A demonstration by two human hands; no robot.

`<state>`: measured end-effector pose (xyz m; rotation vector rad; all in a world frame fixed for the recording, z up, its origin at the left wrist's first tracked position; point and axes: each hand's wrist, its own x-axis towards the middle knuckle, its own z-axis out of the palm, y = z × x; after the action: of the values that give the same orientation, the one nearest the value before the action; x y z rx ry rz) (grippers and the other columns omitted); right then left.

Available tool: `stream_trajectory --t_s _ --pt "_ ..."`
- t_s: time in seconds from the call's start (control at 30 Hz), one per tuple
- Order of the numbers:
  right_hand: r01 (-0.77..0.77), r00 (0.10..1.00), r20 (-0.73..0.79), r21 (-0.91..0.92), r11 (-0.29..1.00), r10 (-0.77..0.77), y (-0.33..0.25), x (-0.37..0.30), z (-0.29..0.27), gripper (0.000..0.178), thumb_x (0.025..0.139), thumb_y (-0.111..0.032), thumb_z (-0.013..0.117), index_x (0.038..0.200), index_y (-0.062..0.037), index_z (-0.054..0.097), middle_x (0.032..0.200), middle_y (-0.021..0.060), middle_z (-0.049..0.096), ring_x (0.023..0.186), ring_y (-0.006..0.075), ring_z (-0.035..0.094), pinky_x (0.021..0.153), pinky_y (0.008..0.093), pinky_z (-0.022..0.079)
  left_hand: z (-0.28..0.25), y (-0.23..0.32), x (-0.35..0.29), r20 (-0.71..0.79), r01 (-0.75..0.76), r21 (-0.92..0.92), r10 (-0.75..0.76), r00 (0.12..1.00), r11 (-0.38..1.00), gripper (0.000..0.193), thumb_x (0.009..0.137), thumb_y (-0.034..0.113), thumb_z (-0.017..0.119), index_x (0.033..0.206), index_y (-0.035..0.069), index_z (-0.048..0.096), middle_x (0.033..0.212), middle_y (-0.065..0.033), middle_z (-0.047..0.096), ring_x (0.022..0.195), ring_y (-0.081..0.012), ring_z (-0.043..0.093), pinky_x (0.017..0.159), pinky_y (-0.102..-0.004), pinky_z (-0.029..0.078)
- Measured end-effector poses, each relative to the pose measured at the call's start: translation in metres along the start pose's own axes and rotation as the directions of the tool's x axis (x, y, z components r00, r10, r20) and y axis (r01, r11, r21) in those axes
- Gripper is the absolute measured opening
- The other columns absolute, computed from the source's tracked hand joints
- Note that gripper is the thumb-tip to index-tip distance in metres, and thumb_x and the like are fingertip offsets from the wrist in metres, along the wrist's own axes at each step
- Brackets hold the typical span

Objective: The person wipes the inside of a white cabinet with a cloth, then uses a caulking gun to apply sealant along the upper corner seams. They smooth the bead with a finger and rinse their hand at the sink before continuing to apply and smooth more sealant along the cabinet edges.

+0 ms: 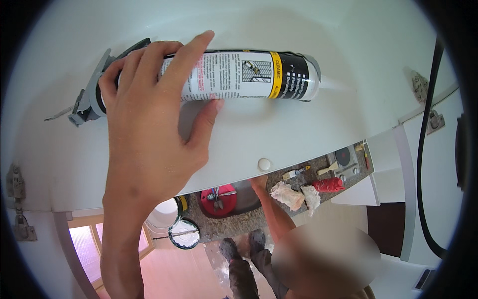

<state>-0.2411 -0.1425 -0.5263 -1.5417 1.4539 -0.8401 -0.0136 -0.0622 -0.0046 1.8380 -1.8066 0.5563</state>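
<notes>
My left hand (149, 119) is wrapped round a caulking gun (92, 94) loaded with a black, white and yellow sealant cartridge (224, 74). The gun is held sideways over the white panel of a cabinet, its grey trigger end at the left and the cartridge's pale end at the right. My thumb lies along the near side, with the fingers over the far side. Far below, my right arm reaches to the counter beside the sink, and my right hand (259, 182) is partly hidden by the panel's edge, so its fingers do not show.
Metal hinges (419, 85) sit on both sides; a black cable (423, 149) hangs at right. Below, the stone counter (214, 226) bears a sink with a red basin (217, 201) of tools, paintbrushes (296, 173), cloths (287, 195), a red bottle (328, 185) and a hob. Left are buckets (184, 234).
</notes>
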Motion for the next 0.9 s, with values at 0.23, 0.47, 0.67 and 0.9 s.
stream_trajectory --t_s 0.23,0.47,0.67,0.9 --pt "0.28 0.953 -0.089 -0.103 0.954 -0.289 0.045 0.019 0.037 0.015 0.077 -0.015 0.073 0.085 -0.003 0.07 0.072 0.0142 0.07 0.063 0.0231 0.071 0.062 0.0413 0.058 0.0 -0.008 -0.001 -0.011 -0.067 0.055 0.068 0.998 0.996 0.058 0.083 0.012 0.073 0.139 0.014 0.058 0.119 -0.011 0.062 0.115 -0.0283 0.055 0.11 -0.0432 0.028" --pt "0.226 0.97 -0.074 -0.064 0.972 -0.23 0.089 0.022 0.06 0.032 0.078 -0.032 0.075 0.099 -0.0086 0.071 0.094 0.0151 0.073 0.087 0.0359 0.071 0.074 0.0484 0.057 0.002 -0.013 -0.004 0.007 -0.109 0.122 0.109 0.994 0.987 0.059 0.082 0.016 0.073 0.139 0.013 0.058 0.12 -0.0112 0.062 0.115 -0.0285 0.055 0.11 -0.0431 0.029" --pt "0.414 0.863 -0.049 -0.502 0.759 -0.503 0.082 0.033 0.035 0.031 0.087 -0.031 0.067 0.105 -0.0076 0.071 0.102 0.0171 0.073 0.095 0.0378 0.07 0.077 0.0476 0.057 0.007 -0.014 -0.002 0.002 -0.126 0.125 0.127 0.992 0.984 0.06 0.082 0.017 0.073 0.14 0.012 0.058 0.121 -0.0115 0.062 0.116 -0.0289 0.055 0.11 -0.0431 0.028" --pt "0.323 0.913 -0.097 -0.423 0.847 -0.397 0.028 0.003 0.045 0.029 0.087 -0.031 0.067 0.104 -0.0077 0.071 0.101 0.0169 0.073 0.095 0.0375 0.07 0.077 0.0475 0.057 0.008 -0.02 -0.009 0.044 -0.155 0.233 0.149 0.988 0.96 0.062 0.081 0.02 0.074 0.14 0.012 0.057 0.122 -0.012 0.062 0.117 -0.0293 0.055 0.11 -0.0432 0.028"
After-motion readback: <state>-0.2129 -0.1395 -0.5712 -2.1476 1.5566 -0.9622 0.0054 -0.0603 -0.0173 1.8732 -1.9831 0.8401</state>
